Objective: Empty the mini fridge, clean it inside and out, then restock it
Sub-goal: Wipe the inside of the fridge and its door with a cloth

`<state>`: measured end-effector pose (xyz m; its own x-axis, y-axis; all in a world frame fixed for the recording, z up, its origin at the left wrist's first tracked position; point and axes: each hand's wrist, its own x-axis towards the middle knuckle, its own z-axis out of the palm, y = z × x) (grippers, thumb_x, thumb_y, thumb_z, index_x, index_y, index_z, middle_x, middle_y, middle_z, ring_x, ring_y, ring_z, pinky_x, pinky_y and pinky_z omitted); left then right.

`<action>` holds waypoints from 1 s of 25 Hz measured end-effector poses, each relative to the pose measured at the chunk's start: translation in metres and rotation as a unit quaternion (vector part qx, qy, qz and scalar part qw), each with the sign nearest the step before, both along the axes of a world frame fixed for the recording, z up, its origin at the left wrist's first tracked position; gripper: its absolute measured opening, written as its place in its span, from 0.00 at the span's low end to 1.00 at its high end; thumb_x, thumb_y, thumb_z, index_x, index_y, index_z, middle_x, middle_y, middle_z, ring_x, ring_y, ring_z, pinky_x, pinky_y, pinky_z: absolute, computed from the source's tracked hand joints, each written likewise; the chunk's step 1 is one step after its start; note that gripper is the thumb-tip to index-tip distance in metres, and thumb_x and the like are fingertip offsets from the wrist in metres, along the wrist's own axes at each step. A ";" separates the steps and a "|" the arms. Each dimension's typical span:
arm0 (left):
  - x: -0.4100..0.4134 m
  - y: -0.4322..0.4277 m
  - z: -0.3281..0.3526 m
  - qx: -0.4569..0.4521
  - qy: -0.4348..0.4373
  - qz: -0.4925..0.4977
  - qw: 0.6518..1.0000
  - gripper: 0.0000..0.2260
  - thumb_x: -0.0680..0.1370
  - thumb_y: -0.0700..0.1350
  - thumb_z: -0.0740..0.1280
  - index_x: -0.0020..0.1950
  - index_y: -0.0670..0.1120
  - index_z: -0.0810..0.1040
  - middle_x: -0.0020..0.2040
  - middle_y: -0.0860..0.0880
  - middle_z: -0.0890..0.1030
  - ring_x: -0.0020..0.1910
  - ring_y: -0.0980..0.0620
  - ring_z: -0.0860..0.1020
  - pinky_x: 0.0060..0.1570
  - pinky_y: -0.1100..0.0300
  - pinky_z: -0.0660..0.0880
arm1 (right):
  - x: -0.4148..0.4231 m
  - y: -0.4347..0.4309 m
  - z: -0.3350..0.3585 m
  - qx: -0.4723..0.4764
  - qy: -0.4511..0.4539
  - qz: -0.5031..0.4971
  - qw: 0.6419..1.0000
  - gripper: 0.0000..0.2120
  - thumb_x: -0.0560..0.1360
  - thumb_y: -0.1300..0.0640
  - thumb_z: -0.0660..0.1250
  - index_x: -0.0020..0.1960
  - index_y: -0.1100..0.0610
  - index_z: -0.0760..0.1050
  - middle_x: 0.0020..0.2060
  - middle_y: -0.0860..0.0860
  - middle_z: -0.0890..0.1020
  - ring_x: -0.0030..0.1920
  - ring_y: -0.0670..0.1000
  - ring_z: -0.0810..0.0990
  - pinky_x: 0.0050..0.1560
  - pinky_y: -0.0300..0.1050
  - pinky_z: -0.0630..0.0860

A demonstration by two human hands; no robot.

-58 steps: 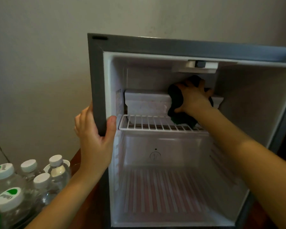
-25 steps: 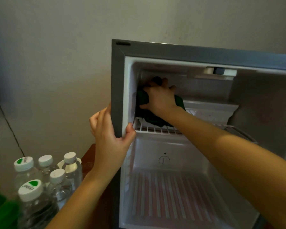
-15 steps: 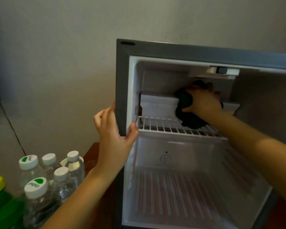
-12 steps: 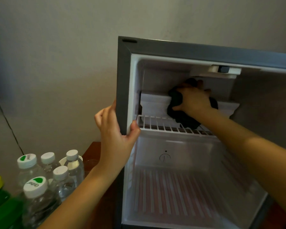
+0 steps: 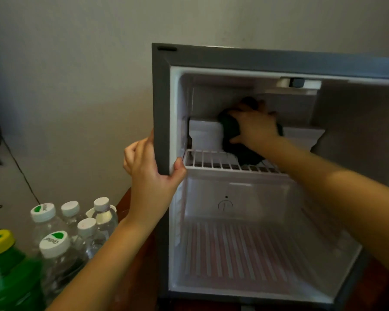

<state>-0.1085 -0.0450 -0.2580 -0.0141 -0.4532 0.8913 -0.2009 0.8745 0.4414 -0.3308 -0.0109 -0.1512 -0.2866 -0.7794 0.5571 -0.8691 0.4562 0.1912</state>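
Mini fridge (image 5: 256, 58) open toward the camera, set on a dark wooden surface (image 5: 127, 203) against a pale wall. Left hand (image 5: 151, 176) clamped on its left front edge, thumb on the white inner rim, fingers curled round the grey outer side. Right hand (image 5: 255, 126) deep in the upper section, fingers and thumb closed on a dark cloth (image 5: 230, 135), pressing it against the front of a white compartment (image 5: 206, 135) at the back. Lower end of the cloth touching the wire shelf (image 5: 211, 159) just beneath. Under the shelf, a bare ribbed floor (image 5: 245, 254) and a small round mark on the rear wall. Up at the ceiling, a white housing with a dark control (image 5: 298, 83). Left of the fridge, a huddle of clear water bottles (image 5: 85, 227) with white caps, two showing a green leaf mark, contents clear. Nearest the camera, a green bottle (image 5: 0, 265) with a yellow cap, blurred. Behind, a thin dark cable (image 5: 20, 171) down the wall.
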 end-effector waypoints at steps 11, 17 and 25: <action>-0.009 0.000 -0.004 0.005 0.037 -0.009 0.999 0.25 0.73 0.53 0.67 0.66 0.41 0.69 0.56 0.49 0.71 0.60 0.53 0.64 0.59 0.43 0.71 | 0.062 -0.051 -0.005 -0.008 0.028 0.005 1.000 0.34 0.67 0.40 0.72 0.70 0.48 0.67 0.69 0.54 0.67 0.71 0.65 0.57 0.64 0.69 0.60; -0.003 0.000 -0.004 0.027 -0.008 0.045 0.999 0.24 0.73 0.55 0.65 0.63 0.42 0.72 0.55 0.45 0.74 0.60 0.50 0.63 0.60 0.47 0.63 | 0.010 -0.014 0.000 0.018 0.007 0.021 1.000 0.35 0.68 0.46 0.73 0.72 0.43 0.63 0.71 0.52 0.65 0.70 0.65 0.58 0.63 0.67 0.63; -0.004 0.003 -0.003 0.049 0.004 0.011 0.999 0.28 0.72 0.58 0.63 0.64 0.41 0.72 0.56 0.41 0.73 0.60 0.51 0.63 0.60 0.60 0.59 | -0.071 0.064 -0.002 0.017 -0.050 -0.133 0.990 0.39 0.66 0.45 0.74 0.73 0.44 0.61 0.73 0.55 0.60 0.71 0.66 0.56 0.67 0.69 0.59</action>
